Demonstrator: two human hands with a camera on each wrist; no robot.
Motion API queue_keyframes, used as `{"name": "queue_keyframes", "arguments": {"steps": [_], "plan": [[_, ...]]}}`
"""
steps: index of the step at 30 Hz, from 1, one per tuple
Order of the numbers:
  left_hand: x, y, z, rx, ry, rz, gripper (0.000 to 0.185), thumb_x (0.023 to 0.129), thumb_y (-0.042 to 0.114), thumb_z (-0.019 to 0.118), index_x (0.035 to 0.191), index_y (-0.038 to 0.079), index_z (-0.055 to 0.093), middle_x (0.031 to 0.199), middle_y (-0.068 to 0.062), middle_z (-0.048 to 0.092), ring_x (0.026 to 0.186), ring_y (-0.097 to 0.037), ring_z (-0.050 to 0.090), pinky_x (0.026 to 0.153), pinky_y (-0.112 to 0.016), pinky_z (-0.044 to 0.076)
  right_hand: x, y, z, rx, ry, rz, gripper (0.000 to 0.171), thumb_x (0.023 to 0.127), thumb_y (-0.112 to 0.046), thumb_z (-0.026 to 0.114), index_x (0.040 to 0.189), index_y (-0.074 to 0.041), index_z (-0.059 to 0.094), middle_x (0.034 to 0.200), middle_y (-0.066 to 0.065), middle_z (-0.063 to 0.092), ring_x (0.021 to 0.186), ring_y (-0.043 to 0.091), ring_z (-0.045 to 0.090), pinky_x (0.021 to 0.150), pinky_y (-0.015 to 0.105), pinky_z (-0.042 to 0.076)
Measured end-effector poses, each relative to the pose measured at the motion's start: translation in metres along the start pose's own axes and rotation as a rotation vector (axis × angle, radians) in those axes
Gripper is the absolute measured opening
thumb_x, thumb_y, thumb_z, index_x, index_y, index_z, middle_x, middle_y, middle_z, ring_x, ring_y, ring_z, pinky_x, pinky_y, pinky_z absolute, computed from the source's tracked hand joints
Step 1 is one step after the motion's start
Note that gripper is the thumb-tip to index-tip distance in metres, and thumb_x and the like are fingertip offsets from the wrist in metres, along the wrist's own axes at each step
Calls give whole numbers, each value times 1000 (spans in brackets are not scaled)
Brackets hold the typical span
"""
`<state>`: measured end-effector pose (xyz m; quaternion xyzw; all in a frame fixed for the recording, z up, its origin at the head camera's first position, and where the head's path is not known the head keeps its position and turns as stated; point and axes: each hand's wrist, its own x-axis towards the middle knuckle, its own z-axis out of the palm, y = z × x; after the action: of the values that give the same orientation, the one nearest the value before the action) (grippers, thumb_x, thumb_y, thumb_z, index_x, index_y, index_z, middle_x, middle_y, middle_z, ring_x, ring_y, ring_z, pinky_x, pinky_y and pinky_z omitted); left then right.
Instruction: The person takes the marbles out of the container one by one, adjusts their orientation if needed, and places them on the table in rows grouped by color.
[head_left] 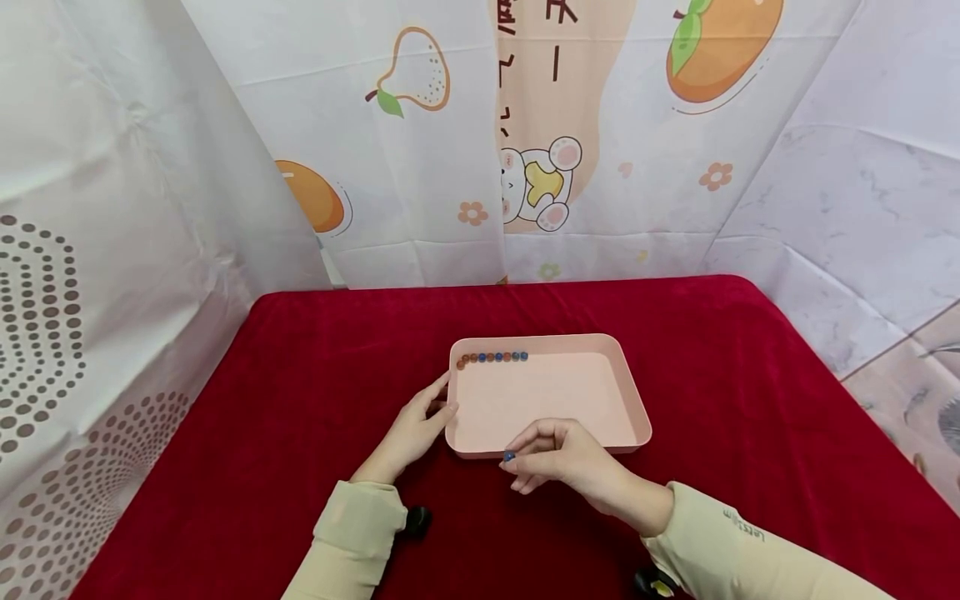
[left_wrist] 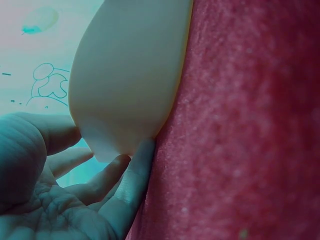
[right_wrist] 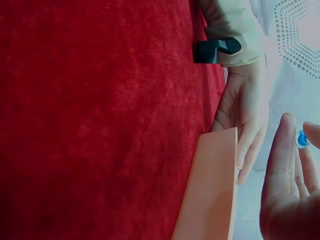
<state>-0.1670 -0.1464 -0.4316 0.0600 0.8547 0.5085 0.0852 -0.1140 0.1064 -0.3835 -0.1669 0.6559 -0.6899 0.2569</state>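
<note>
A blue bead pinched at the near rim of a pink tray, the other hand bracing the tray's corner.

Head view: the right hand pinches a small blue bead between thumb and fingertip, its other fingers curled, just over the near rim of the pink tray; the left hand lies with straight fingers against the tray's left corner, seemingly to steady it. A row of beads sits along the far wall, on the red cloth nothing bars the way. Left wrist view: relaxed open fingers touch the tray's underside corner. Right wrist view: the bead sits at the fingertips, apart from the tray's edge.
</note>
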Motion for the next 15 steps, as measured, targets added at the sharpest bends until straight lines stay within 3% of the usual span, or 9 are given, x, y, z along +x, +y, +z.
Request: {"name": "queue_keyframes", "arguments": {"steps": [4,11,15], "plan": [[0,0,0,1,2,-5,59,102,22,55,156,17,32,145,-12,51,124,-29,55,103,-49,45,-3,4,1,-4,7,10,32,88,-4,70,106,19,59,88,7,75,70,13,72,68,31,60],[-1,2,0,-4,-1,-13,59,102,23,55,157,17,32,145,-12,50,126,-29,54,104,-49,44,-6,16,0,-21,28,48,28,88,-3,68,105,18,61,94,21,74,68,13,71,67,31,60],[-1,2,0,-7,-2,-13,59,103,22,55,157,17,31,146,-12,50,126,-30,54,104,-50,44,-8,24,1,-27,34,78,24,87,-4,69,103,14,63,91,18,75,67,13,71,66,31,59]]}}
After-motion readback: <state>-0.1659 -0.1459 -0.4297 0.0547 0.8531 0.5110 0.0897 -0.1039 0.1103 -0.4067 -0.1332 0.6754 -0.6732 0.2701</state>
